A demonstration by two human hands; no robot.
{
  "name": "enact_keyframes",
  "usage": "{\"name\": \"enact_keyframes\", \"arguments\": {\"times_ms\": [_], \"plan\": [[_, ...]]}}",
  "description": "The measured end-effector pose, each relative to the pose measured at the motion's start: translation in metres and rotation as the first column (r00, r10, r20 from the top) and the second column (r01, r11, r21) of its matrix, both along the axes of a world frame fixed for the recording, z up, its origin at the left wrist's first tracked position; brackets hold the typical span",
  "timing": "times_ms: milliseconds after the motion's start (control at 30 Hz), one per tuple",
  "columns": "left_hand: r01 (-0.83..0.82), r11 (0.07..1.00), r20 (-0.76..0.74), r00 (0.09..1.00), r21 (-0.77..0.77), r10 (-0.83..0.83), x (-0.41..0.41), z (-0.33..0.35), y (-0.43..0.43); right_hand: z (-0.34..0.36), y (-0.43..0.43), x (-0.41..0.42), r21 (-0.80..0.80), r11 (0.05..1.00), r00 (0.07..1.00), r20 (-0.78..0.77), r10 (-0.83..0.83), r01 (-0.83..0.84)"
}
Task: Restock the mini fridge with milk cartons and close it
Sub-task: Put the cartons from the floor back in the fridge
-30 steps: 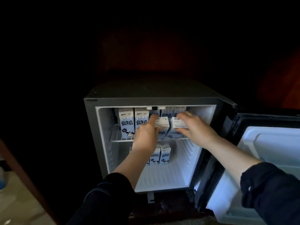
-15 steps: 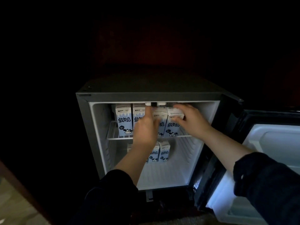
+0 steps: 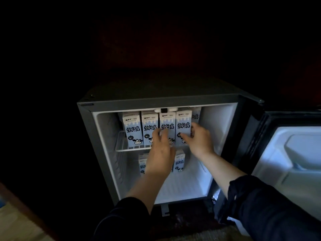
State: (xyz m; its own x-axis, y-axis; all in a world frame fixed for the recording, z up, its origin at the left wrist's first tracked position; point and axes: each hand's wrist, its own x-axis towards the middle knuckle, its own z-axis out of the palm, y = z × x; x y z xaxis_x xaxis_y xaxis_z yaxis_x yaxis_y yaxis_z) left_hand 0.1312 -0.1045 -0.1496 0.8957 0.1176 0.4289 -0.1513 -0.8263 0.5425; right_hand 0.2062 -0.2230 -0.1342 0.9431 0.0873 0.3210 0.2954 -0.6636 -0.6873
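On the fridge's [image 3: 86, 136] wire shelf [image 3: 121, 148], the right hand [image 3: 199, 140] pinches the front row's rightmost carton [image 3: 183, 119], thumb on its front. The left hand's [image 3: 160, 151] bent fingers touch the neighbouring carton [image 3: 167, 120]; I cannot tell whether they grip it.

Behind the left hand [image 3: 160, 153] I see the left sleeve [image 3: 125, 221], dark cloth that ends near the elbow. Behind the right hand [image 3: 199, 141], the right sleeve [image 3: 271, 207] is the same, with folds at its edge.

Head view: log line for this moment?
door open | left hand touches third top-shelf carton | right hand grips fourth top-shelf carton
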Motion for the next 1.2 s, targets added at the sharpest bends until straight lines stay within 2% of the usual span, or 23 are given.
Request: {"name": "enact_keyframes", "arguments": {"times_ms": [100,200,467,667,800,900,1033,1200], "plan": [[0.021,0.994,-0.053,0.998,0.108,-0.016,0.001,-0.01,0.001,-0.008,0.005,0.0,-0.017,0.999,0.999,0.036,-0.031,0.032],[0.039,0.99,-0.093,0.995,0.137,-0.027,0.005,-0.021,0.003,-0.015,0.007,0.001,-0.014,0.999,0.999,0.035,-0.033,0.033],[0.049,0.992,-0.058,0.997,0.118,-0.042,0.015,-0.031,0.012,-0.024,0.012,0.009,-0.017,0.992,0.991,-0.058,-0.122,0.121],[0.1,0.991,-0.104,0.99,0.085,-0.091,0.009,-0.025,0.021,-0.018,0.013,0.005,-0.016,0.994,0.987,-0.12,-0.11,0.109],[0.141,0.988,-0.204,0.971,0.062,-0.126,-0.005,-0.011,0.021,-0.006,0.001,-0.012,-0.004,0.997,0.992,-0.101,-0.072,0.072],[0.216,0.973,-0.333,0.926,0.078,-0.179,-0.017,0.0,0.013,0.004,-0.019,-0.033,-0.074,0.997,0.996,-0.089,0.019,-0.026],[0.374,0.914,-0.583,0.782,0.158,-0.22,-0.035,0.012,-0.015,0.016,-0.058,-0.066,-0.279,0.957,0.994,-0.086,0.063,-0.085],[0.473,0.867,-0.68,0.688,0.158,-0.252,-0.056,0.025,-0.074,0.017,-0.123,-0.106,-0.471,0.877,0.993,-0.104,0.047,-0.091]]}}
